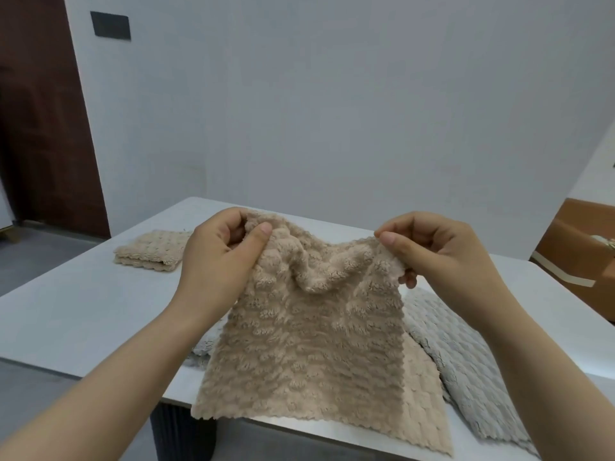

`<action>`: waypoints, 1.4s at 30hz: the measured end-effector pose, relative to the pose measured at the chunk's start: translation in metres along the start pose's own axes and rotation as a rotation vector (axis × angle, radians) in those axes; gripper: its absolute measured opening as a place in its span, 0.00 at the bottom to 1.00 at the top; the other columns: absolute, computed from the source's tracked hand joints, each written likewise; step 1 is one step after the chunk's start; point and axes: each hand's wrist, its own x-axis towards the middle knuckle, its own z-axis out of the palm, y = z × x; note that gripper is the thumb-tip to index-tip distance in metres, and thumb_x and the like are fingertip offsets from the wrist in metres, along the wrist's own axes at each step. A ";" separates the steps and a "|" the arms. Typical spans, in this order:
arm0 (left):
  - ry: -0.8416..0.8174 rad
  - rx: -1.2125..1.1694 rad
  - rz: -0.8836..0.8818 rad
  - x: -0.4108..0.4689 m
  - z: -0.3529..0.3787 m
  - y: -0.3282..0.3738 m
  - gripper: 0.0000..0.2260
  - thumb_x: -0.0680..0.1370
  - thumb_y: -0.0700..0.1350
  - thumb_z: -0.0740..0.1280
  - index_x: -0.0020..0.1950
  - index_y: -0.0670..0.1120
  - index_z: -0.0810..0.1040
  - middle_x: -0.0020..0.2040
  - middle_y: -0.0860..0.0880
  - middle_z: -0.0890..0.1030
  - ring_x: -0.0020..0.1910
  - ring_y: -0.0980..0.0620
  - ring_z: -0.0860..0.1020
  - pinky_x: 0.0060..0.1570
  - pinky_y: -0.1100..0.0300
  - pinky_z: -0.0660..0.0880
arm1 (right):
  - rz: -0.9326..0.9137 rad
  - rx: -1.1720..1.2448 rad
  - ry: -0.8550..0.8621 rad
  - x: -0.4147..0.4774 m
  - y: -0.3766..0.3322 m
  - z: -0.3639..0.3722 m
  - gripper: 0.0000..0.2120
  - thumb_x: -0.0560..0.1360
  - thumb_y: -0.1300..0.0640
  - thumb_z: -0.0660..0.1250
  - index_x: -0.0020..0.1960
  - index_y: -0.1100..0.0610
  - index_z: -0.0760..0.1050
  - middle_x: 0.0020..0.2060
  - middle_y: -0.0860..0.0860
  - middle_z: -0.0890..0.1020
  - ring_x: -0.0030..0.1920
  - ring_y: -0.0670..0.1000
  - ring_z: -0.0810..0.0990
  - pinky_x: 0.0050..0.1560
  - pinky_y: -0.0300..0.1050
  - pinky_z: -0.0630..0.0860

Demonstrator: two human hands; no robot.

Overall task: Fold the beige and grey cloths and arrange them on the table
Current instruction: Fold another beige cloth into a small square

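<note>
Both hands' grip on beige cloth (299, 344) corners, hanging below

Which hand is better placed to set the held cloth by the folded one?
Left, probably. The left hand pinches the fluffy beige cloth on the side where the folded beige cloth lies; the right hand is farther off.

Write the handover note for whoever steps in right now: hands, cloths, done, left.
Left hand and right hand each pinch a top corner of the unfolded beige cloth, held over the table.
Folded beige cloth lies at the table's far left. Grey cloth lies unfolded at the right, partly under the held one.
Done: one beige cloth folded.
Left: fold the held one and the grey, then arrange them.
</note>
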 end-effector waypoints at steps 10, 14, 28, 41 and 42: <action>-0.107 -0.188 -0.071 -0.012 0.010 0.016 0.10 0.79 0.40 0.63 0.49 0.48 0.83 0.34 0.49 0.82 0.33 0.56 0.80 0.37 0.66 0.78 | -0.032 0.139 -0.078 -0.009 -0.024 0.010 0.15 0.75 0.71 0.63 0.47 0.54 0.83 0.33 0.51 0.83 0.30 0.48 0.80 0.27 0.37 0.71; -0.120 -0.201 -0.067 -0.016 0.011 0.023 0.07 0.77 0.40 0.66 0.46 0.47 0.84 0.38 0.34 0.80 0.33 0.53 0.80 0.36 0.66 0.78 | -0.075 0.064 -0.076 -0.011 -0.030 0.015 0.10 0.71 0.68 0.70 0.44 0.54 0.83 0.30 0.46 0.82 0.28 0.46 0.78 0.26 0.36 0.69; -0.162 -0.296 -0.075 -0.034 0.011 0.045 0.06 0.68 0.45 0.71 0.41 0.43 0.82 0.33 0.47 0.85 0.31 0.54 0.82 0.34 0.61 0.80 | -0.099 0.026 -0.091 -0.020 -0.040 0.028 0.03 0.72 0.60 0.71 0.40 0.57 0.80 0.24 0.47 0.76 0.24 0.46 0.71 0.26 0.30 0.66; -0.173 -0.308 0.012 -0.044 0.014 0.052 0.04 0.71 0.38 0.71 0.40 0.46 0.83 0.35 0.50 0.85 0.34 0.57 0.83 0.35 0.68 0.77 | -0.092 0.009 -0.038 -0.024 -0.046 0.035 0.06 0.71 0.59 0.72 0.36 0.55 0.80 0.22 0.44 0.75 0.23 0.42 0.70 0.25 0.29 0.65; -0.173 -0.307 0.016 -0.044 0.014 0.052 0.05 0.72 0.37 0.71 0.40 0.46 0.83 0.35 0.50 0.85 0.34 0.57 0.83 0.35 0.69 0.77 | -0.093 0.006 -0.036 -0.024 -0.046 0.035 0.06 0.71 0.58 0.72 0.36 0.55 0.80 0.22 0.44 0.75 0.23 0.42 0.70 0.26 0.30 0.65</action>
